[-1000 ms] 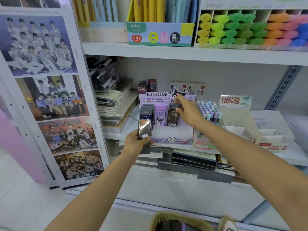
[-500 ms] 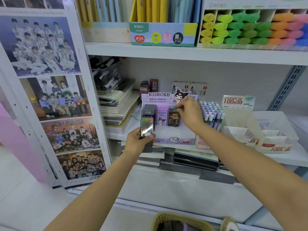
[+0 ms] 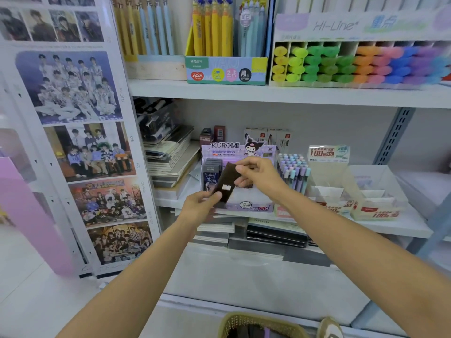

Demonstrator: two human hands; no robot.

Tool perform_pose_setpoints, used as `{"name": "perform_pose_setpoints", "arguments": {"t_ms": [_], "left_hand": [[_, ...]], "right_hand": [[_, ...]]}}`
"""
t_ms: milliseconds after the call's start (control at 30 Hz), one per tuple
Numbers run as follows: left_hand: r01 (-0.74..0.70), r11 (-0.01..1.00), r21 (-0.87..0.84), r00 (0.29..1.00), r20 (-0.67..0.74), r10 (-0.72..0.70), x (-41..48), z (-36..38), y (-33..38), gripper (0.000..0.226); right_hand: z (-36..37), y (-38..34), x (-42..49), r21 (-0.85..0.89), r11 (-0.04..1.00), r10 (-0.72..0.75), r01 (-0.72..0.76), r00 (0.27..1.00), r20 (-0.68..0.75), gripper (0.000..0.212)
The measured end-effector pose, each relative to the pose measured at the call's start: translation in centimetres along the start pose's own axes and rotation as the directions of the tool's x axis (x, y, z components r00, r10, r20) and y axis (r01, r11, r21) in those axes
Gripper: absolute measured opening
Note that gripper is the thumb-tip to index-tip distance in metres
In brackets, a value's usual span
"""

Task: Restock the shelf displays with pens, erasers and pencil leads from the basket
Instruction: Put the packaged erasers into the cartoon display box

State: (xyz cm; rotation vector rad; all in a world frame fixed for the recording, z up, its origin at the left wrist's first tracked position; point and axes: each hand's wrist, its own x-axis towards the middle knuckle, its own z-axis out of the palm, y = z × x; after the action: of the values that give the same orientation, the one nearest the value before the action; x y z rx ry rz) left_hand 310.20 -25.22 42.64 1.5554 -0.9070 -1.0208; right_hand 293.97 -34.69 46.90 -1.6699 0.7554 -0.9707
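Shelving packed with stationery faces me. Both my hands are raised to the middle shelf [image 3: 405, 226] and share one dark pack of pencil leads [image 3: 225, 185], which is tilted. My left hand [image 3: 201, 207] grips its lower end between thumb and fingers, and my right hand [image 3: 260, 175] pinches its upper end. The pack hangs just in front of the purple Kuromi display box [image 3: 246, 206]. My hands and the pack cover the box's middle and right slots, so only the left slot shows, with a row of dark packs [image 3: 211, 170] standing in it.

Just right of the box is a tray of pastel-capped pens [image 3: 294, 170], then a clear plastic display [image 3: 341, 189] with red-and-white labels. To the left leans a stack of notebooks [image 3: 170, 162]. On the shelf above stand a box of yellow and blue pens [image 3: 225, 70] and a rack of highlighters [image 3: 353, 65] running from yellow to purple. A panel of group photo posters [image 3: 80, 152] lines the left side. The rim of the woven basket [image 3: 244, 323] shows at the bottom edge, below my arms — its contents are too dark to make out.
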Motion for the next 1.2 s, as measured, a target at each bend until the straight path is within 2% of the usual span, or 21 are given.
{"name": "perform_pose_setpoints", "arguments": {"t_ms": [67,133,200,233,300,367,400,500,567,667,733,767,800,833,900,967,1033,1100,1200], "left_hand": [[0.122,0.99,-0.069,0.986,-0.107,-0.128,-0.3,-0.5,0.5,0.037],[0.198,0.949,-0.245,0.978,-0.022,-0.209,-0.7,-0.7,1.2,0.045],[0.219,0.91,-0.351,0.975,0.103,-0.195,-1.0,-0.3,1.6,0.05],[0.202,0.903,-0.379,0.979,0.119,-0.169,-1.1,-0.1,1.8,0.047],[0.157,0.891,-0.427,0.987,0.084,-0.134,-1.5,0.5,2.0,0.033],[0.112,0.886,-0.45,0.994,0.039,-0.106,-1.8,0.9,1.9,0.023],[0.083,0.897,-0.434,0.997,0.026,-0.079,-1.9,1.0,1.8,0.02],[-0.012,0.946,-0.324,1.0,0.016,0.018,-2.0,0.9,1.6,0.015],[-0.073,0.969,-0.235,0.996,0.031,0.082,-2.2,0.9,1.5,0.012],[-0.161,0.981,-0.111,0.982,0.078,0.17,-2.2,0.8,1.2,0.018],[-0.212,0.976,-0.051,0.975,0.049,0.215,-1.7,0.7,0.6,0.021],[-0.247,0.968,0.043,0.969,0.01,0.246,-1.3,0.5,0.1,0.022],[-0.283,0.937,0.205,0.955,-0.03,0.295,-1.0,0.2,-0.4,0.024],[-0.311,0.86,0.403,0.931,-0.052,0.361,-0.7,-0.4,-1.1,0.028],[-0.352,0.617,0.704,0.879,0.022,0.476,-0.2,-1.6,-2.9,0.04],[-0.379,0.354,0.855,0.868,0.196,0.456,0.3,-2.5,-4.9,0.058],[-0.377,0.152,0.914,0.877,0.299,0.376,0.9,-2.8,-6.4,0.07],[-0.365,0.079,0.927,0.878,0.315,0.36,1.3,-2.8,-7.1,0.075],[-0.375,0.036,0.926,0.859,0.332,0.39,1.8,-2.5,-7.4,0.076]], "right_hand": [[-0.6,-0.2,-0.8,0.086,0.996,-0.014,0.012,1.0,0.025,0.011],[-1.0,-0.2,-1.6,0.093,0.996,-0.004,-0.006,0.994,0.107,0.013],[-1.0,0.1,-2.5,0.034,0.999,0.028,-0.036,0.978,0.206,0.016],[-1.0,0.3,-2.9,-0.015,0.999,0.036,-0.034,0.969,0.246,0.017],[-0.9,0.5,-3.7,-0.1,0.995,0.013,0.019,0.95,0.312,0.014],[-0.7,0.7,-4.2,-0.071,0.997,0.008,0.018,0.936,0.353,0.015],[-0.7,0.8,-4.3,-0.067,0.998,0.018,0.004,0.942,0.334,0.018],[-0.6,0.7,-3.8,-0.206,0.978,0.012,0.016,0.991,0.133,0.031],[-0.3,0.7,-3.0,-0.241,0.97,-0.003,0.016,0.999,0.054,0.042],[0.8,0.9,-1.8,-0.269,0.962,-0.015,0.041,0.995,0.097,0.045],[1.6,1.0,-1.2,-0.264,0.963,-0.019,0.044,0.995,0.098,0.037],[1.9,1.0,-0.8,-0.251,0.967,-0.02,0.037,0.997,0.07,0.034],[2.1,1.0,-0.5,-0.237,0.971,-0.03,0.034,0.999,0.02,0.03],[2.1,1.1,0.0,-0.233,0.972,-0.053,0.039,0.997,-0.055,0.026],[2.0,1.1,0.9,-0.23,0.971,-0.113,0.063,0.97,-0.214,0.019],[1.9,1.3,1.6,-0.213,0.973,-0.151,0.093,0.949,-0.276,0.015],[2.3,1.7,2.2,-0.245,0.963,-0.168,0.108,0.956,-0.24,0.016],[3.0,2.4,2.6,-0.341,0.933,-0.188,0.119,0.966,-0.177,0.016],[4.0,3.6,2.8,-0.473,0.865,-0.241,0.169,0.966,-0.096,0.015]]}}
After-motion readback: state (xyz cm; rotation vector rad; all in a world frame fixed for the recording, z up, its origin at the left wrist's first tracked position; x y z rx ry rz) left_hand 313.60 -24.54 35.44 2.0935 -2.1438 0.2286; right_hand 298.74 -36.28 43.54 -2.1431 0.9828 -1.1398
